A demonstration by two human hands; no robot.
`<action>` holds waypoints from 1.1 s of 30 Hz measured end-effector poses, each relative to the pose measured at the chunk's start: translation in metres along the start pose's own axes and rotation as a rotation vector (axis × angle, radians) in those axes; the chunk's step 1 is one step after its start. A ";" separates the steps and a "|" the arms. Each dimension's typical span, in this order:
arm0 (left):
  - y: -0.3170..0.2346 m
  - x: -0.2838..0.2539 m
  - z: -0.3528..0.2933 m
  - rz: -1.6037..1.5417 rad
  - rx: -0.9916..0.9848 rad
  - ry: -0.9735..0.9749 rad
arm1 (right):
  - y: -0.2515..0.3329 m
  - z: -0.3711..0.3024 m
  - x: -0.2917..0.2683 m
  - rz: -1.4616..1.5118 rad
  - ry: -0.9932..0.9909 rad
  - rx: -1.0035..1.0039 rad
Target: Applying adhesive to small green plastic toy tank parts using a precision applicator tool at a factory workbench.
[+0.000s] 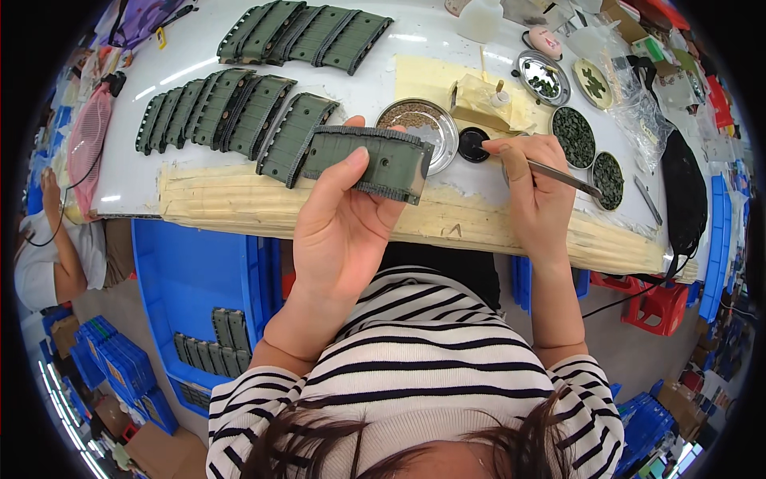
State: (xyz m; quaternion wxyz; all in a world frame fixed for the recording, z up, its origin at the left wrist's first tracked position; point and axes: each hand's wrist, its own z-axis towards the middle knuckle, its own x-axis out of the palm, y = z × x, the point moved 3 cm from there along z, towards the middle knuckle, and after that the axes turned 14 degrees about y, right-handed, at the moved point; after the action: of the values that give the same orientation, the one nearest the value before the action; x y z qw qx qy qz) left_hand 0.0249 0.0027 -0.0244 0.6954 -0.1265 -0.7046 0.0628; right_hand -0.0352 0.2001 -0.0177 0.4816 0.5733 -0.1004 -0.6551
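Note:
My left hand point(339, 231) is closed round a dark green, curved plastic panel point(367, 162) with ribbed long edges and small holes, its thumb on the top face. It holds the panel above the table's near edge. My right hand point(536, 188) is closed on metal tweezers point(565, 177), whose thicker end points toward the lower right. Its index fingertip is at a small round black dish point(473, 144); whether the tweezers' tips touch the dish is hidden. Left of the dish, a round metal tray point(437, 113) holds small brown grains, partly behind the panel.
Several similar green panels point(275, 137) stand in rows at the left and back. Round tins of dark green pieces point(573, 136) sit at the right, near a yellow block with a small bottle point(500, 97). A blue crate point(191, 263) stands below the table; a person's arm point(64, 239) shows far left.

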 end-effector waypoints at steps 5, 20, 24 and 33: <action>0.002 0.005 0.008 0.029 -0.021 0.017 | 0.001 0.001 0.000 -0.029 -0.011 -0.037; 0.006 0.006 0.008 -0.148 -0.050 0.083 | 0.041 0.011 -0.003 0.604 -0.047 -0.295; 0.006 0.009 0.008 -0.087 -0.060 0.035 | 0.042 0.011 0.001 0.660 0.000 -0.243; 0.008 0.009 0.009 -0.125 -0.061 0.054 | 0.045 0.011 -0.001 0.675 0.047 -0.224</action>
State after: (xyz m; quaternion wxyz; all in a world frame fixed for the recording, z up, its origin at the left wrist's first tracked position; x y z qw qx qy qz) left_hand 0.0163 0.0137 -0.0179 0.7124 -0.1049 -0.6939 -0.0058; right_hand -0.0214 0.1729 0.0169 0.7329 0.4664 -0.2007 -0.4529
